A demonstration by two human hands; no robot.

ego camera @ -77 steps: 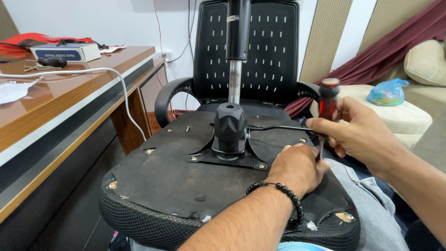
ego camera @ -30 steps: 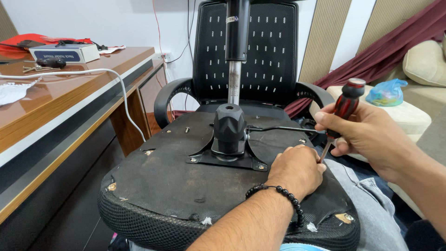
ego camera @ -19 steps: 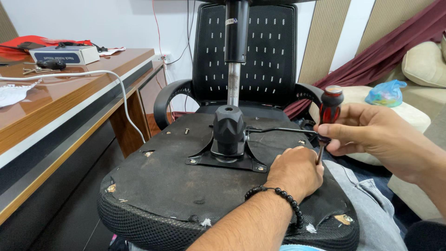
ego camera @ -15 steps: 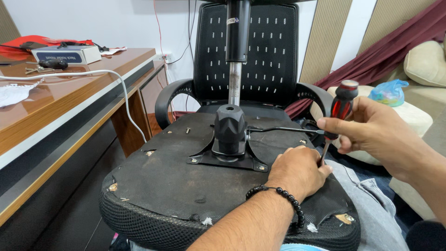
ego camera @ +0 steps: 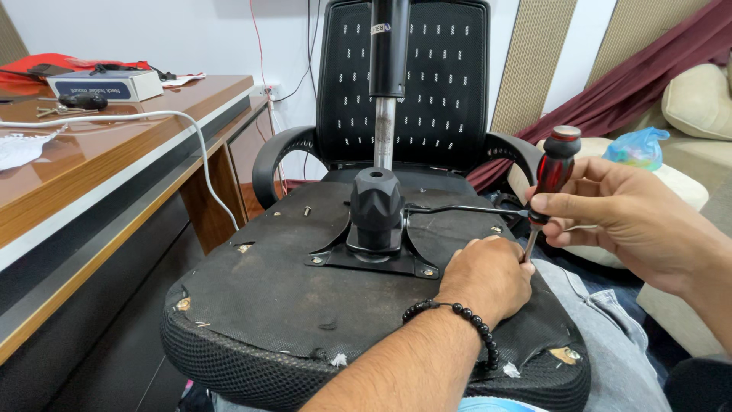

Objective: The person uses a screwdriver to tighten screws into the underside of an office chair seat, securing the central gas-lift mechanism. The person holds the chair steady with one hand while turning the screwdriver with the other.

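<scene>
An upturned black chair seat (ego camera: pixel 290 297) lies across my lap, its bare underside facing up. A black tilt mechanism (ego camera: pixel 375 210) on a metal plate (ego camera: pixel 374 263) is bolted at its middle, with a gas cylinder (ego camera: pixel 385 114) rising from it and a thin lever (ego camera: pixel 465 208) pointing right. My left hand (ego camera: pixel 488 276), with a black bead bracelet at the wrist, rests fisted on the seat beside the plate's right corner. My right hand (ego camera: pixel 625 217) grips a red-and-black screwdriver (ego camera: pixel 550 175), held nearly upright with its tip down by my left knuckles.
A black mesh office chair (ego camera: pixel 412 84) stands right behind the seat. A wooden desk (ego camera: pixel 99 168) with a white cable, a box and keys runs along the left. A cream sofa (ego camera: pixel 698 107) with a blue plastic bag and a maroon curtain are at the right.
The screwdriver handle has rocked back and forth in my right hand, with the fingers shifting their grip. My left hand and the seat have stayed in place.
</scene>
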